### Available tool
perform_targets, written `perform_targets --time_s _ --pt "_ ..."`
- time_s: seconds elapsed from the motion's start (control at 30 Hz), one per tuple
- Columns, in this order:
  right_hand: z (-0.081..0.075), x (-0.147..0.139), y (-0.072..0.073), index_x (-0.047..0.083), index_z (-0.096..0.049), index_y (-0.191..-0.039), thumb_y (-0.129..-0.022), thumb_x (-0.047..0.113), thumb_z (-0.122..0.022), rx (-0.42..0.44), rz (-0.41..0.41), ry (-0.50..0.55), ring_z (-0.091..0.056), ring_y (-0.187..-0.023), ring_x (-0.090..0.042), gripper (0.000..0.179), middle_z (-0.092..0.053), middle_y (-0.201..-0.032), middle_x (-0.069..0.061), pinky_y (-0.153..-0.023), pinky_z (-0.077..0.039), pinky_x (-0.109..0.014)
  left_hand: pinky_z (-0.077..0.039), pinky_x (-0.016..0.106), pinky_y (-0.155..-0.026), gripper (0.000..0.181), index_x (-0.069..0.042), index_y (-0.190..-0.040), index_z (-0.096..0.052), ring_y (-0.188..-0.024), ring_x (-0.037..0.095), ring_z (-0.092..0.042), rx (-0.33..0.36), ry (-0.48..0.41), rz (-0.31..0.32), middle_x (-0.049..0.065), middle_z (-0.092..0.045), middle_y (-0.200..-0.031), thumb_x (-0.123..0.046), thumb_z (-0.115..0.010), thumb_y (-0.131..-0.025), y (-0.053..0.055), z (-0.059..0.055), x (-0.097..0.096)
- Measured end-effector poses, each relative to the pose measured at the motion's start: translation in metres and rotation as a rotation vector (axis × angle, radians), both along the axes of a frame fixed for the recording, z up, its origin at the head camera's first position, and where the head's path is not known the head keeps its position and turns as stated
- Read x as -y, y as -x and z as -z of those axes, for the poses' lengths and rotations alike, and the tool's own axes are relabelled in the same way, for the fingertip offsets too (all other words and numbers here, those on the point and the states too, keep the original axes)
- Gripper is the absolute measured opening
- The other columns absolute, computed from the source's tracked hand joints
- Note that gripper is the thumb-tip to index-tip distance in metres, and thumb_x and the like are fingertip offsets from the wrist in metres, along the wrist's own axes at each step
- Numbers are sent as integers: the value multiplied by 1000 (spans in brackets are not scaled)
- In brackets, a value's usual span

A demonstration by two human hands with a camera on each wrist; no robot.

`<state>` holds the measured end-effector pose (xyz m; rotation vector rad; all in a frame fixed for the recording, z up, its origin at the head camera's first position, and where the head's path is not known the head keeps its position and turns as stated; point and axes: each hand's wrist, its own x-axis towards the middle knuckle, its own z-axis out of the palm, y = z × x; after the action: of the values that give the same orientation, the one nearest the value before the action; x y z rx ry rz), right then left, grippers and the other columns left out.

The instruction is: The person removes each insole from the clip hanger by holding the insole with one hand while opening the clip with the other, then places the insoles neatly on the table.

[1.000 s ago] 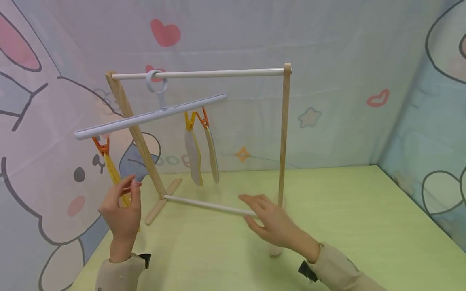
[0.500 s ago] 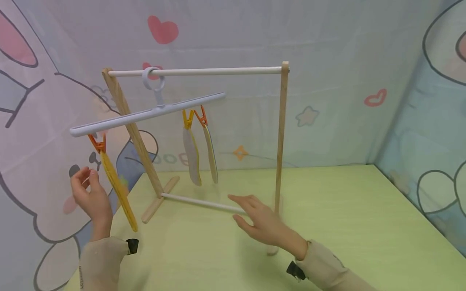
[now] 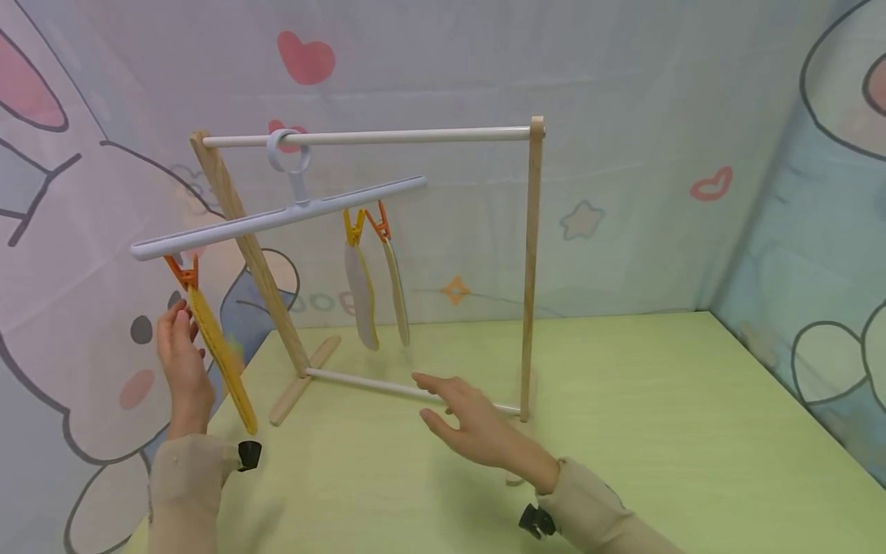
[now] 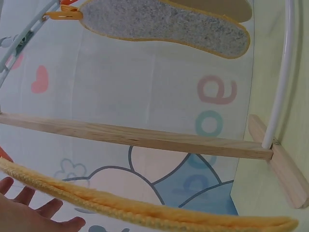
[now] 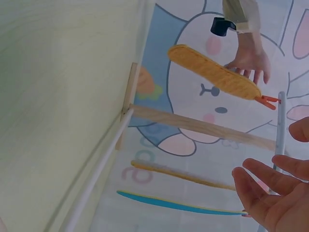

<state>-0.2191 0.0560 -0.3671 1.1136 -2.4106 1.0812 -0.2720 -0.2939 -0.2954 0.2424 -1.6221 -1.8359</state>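
Observation:
A yellow fluffy insole (image 3: 223,362) hangs from an orange clip (image 3: 184,275) at the near left end of a white hanger (image 3: 242,225). My left hand (image 3: 185,377) is up beside this insole on its left, fingers loosely extended and nothing gripped. In the left wrist view the insole (image 4: 130,208) passes close by the fingertips. My right hand (image 3: 474,423), palm inward and fingers relaxed, hovers in front of the rack's lower bar, holding nothing. Farther along the hanger, a grey, yellow-edged insole (image 3: 361,296) hangs from a yellow clip (image 3: 354,228), and another insole (image 3: 397,292) from an orange clip (image 3: 381,225).
The hanger hooks by its ring (image 3: 289,150) over the white top rod (image 3: 415,136) of a wooden rack (image 3: 531,269). A white lower bar (image 3: 374,384) joins the rack's feet on the pale green table (image 3: 657,431). A printed cloth (image 3: 644,192) covers the walls behind.
My left hand moves off the yellow insole to the left, then rises back beside it with fingers extended. The right hand drifts slightly left, staying open. The hanging insoles keep their places.

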Motion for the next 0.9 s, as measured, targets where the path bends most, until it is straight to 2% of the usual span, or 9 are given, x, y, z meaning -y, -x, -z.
perform_targets --time_s 0.17,0.3,0.4,0.63,0.77,0.9 --pt "0 6 1 12 -39 -134 -92 22 -47 9 -19 13 -51 -109 -21 44 -52 -128 -5 -78 -49 -32 -21 28 -96 36 -20 -129 -42 -107 9 -38 -52 68 12 -9 -46 -113 -33 -37 -95 5 -12 -1" --pt "1 11 4 13 -39 -134 -92 23 -47 14 -11 6 -52 -107 -20 44 -53 -127 -5 -78 -49 -30 -19 28 -108 36 -19 -130 -38 -119 12 -37 -73 98 31 -2 -44 -128 -28 -37 -96 9 -24 -2" --pt "0 16 6 14 -39 -135 -92 23 -47 29 -11 2 -52 -106 -19 44 -53 -127 -5 -77 -49 -29 -18 31 -111 36 -19 -131 -36 -126 13 -35 -90 97 42 1 -41 -134 -26 -39 -95 10 -31 -3" --pt "-7 33 7 12 -38 -135 -92 22 -47 39 -44 8 -52 -108 -22 45 -53 -126 -7 -77 -49 -28 -27 27 -106 35 -17 -127 -43 -109 9 -45 -182 44 58 -8 -54 -106 -24 -46 -92 2 -39 -3" --pt "-9 42 7 11 -38 -134 -92 21 -48 38 -58 20 -53 -106 -22 45 -54 -125 -8 -76 -49 -29 -35 19 -95 33 -14 -124 -46 -104 9 -49 -273 41 106 -7 -59 -101 -21 -48 -92 -4 -41 -8" --pt "-8 49 8 11 -39 -134 -92 21 -48 52 -62 22 -53 -106 -22 44 -55 -123 -8 -76 -49 -29 -40 15 -84 33 -10 -124 -49 -95 11 -53 -346 82 170 -3 -60 -98 -18 -48 -91 -8 -42 -14"
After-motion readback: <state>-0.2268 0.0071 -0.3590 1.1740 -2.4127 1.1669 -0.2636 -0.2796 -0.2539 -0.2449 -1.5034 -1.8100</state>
